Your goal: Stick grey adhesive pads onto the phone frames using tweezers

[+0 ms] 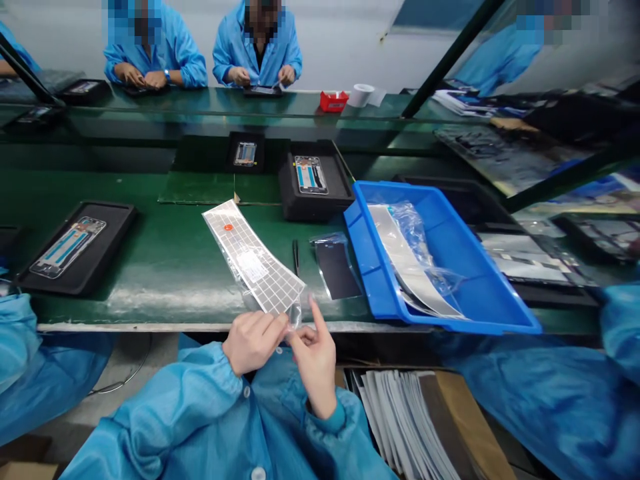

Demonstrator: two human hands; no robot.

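A clear plastic bag (296,313) holds a long sheet of grey adhesive pieces (273,277) with white grid lines, a white label and an orange round sticker. It slants from the green bench toward me. My left hand (255,341) is closed on the bag's near end. My right hand (316,357) pinches the same end between thumb and bent fingers, its index finger stretched upward. Just beyond the hands lie black tweezers (296,257) and a dark rectangular film (336,267) in clear wrap.
To the right stands a blue bin (455,227) with silvery strips (395,243) and crumpled plastic. Black trays (113,227) with phone frames (70,247) sit at left and at the back. Co-workers in blue sit opposite and on both sides. Grey sheets (400,420) are stacked below the bench.
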